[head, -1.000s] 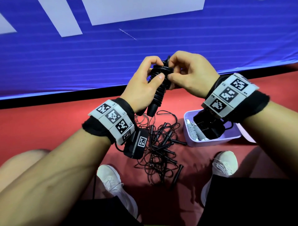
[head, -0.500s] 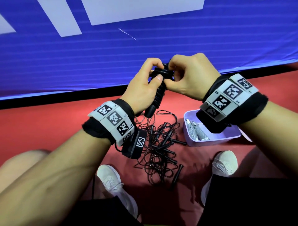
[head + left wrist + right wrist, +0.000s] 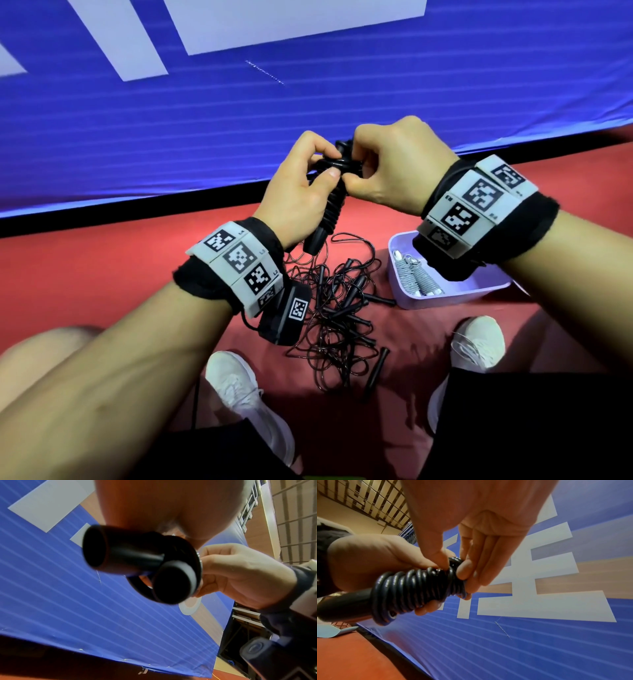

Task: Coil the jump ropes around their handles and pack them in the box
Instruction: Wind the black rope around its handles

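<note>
A black jump rope (image 3: 330, 209) is coiled round its two handles (image 3: 123, 555) and held up in front of me. My left hand (image 3: 301, 192) grips the coiled bundle (image 3: 412, 589) from the left. My right hand (image 3: 387, 168) pinches the last turns of cord at the bundle's top end (image 3: 455, 563). On the red floor below lies a tangled pile of black ropes (image 3: 339, 315) with loose handles. To its right stands a lilac box (image 3: 455, 294) holding a coiled grey-white rope (image 3: 416, 277).
A blue banner wall (image 3: 239, 120) with white lettering rises just beyond my hands. My two white shoes (image 3: 239, 387) (image 3: 476, 346) flank the rope pile. A loose black handle (image 3: 375, 371) lies near the right shoe.
Both hands have stayed on the bundle while the right hand's fingers shifted at its top end. The right wrist has turned a little lower over the box.
</note>
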A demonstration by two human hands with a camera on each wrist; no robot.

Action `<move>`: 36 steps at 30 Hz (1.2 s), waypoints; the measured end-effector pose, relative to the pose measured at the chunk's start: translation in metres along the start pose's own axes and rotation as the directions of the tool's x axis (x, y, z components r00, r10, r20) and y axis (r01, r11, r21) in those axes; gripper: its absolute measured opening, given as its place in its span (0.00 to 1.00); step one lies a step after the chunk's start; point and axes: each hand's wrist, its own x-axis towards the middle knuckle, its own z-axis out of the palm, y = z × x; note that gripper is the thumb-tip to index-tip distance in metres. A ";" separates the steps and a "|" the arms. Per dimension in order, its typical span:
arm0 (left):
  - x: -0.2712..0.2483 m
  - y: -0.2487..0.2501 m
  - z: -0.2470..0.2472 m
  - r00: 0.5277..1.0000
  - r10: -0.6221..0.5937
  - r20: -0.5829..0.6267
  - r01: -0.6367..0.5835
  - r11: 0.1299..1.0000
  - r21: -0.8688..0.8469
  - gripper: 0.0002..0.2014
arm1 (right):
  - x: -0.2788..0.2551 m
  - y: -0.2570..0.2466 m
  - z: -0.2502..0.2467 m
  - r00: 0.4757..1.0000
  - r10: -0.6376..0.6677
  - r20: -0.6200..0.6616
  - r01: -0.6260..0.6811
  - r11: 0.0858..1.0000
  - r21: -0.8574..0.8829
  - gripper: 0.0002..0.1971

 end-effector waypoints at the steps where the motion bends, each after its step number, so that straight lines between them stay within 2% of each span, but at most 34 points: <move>1: 0.000 0.000 0.000 1.000 0.008 -0.007 -0.008 1.000 0.009 0.09 | 0.000 -0.001 0.002 1.000 -0.003 -0.017 0.002 1.000 -0.019 0.10; 9: 0.002 0.000 0.000 0.999 0.042 0.012 -0.042 0.999 -0.035 0.15 | -0.002 0.001 0.008 0.986 -0.014 -0.165 0.012 1.000 -0.013 0.09; 12: 0.003 0.001 0.002 0.997 0.070 -0.021 -0.071 0.996 -0.050 0.15 | -0.003 0.002 0.012 0.955 -0.057 -0.289 0.059 0.998 -0.002 0.10; 15: 0.006 0.003 0.001 0.995 0.077 -0.057 -0.081 0.994 -0.069 0.16 | -0.003 0.000 0.014 0.930 -0.079 -0.360 0.085 0.996 0.001 0.10; 17: 0.008 0.001 -0.002 0.996 0.062 -0.065 -0.066 0.996 -0.064 0.16 | -0.002 0.003 0.012 0.941 -0.075 -0.329 0.102 0.993 0.066 0.11; 20: 0.007 -0.004 -0.006 0.998 0.042 -0.053 -0.043 0.999 -0.029 0.14 | 0.001 0.008 0.004 0.985 -0.030 -0.171 0.053 0.989 0.135 0.16; 23: 0.005 -0.006 -0.005 0.998 0.052 -0.045 -0.052 0.999 0.010 0.09 | 0.003 0.009 0.001 0.984 -0.025 -0.178 0.056 0.984 0.170 0.13; 26: 0.005 -0.007 -0.004 0.994 0.087 -0.068 -0.081 0.993 0.085 0.10 | 0.004 0.006 -0.001 0.982 -0.036 -0.183 0.075 0.974 0.212 0.10; 31: 0.007 -0.007 -0.007 0.998 0.060 -0.028 -0.056 0.992 0.117 0.09 | 0.003 0.007 -0.005 0.981 -0.167 -0.100 0.172 0.984 0.044 0.13; 34: 0.007 -0.009 -0.008 0.999 0.040 -0.009 -0.037 0.975 0.220 0.11 | 0.004 0.008 -0.005 0.988 -0.150 -0.024 0.149 0.988 -0.034 0.13; 36: 0.007 -0.012 -0.007 1.000 0.028 -0.001 -0.027 0.958 0.287 0.16 | 0.003 0.006 -0.003 0.991 -0.123 0.056 0.129 0.983 -0.127 0.11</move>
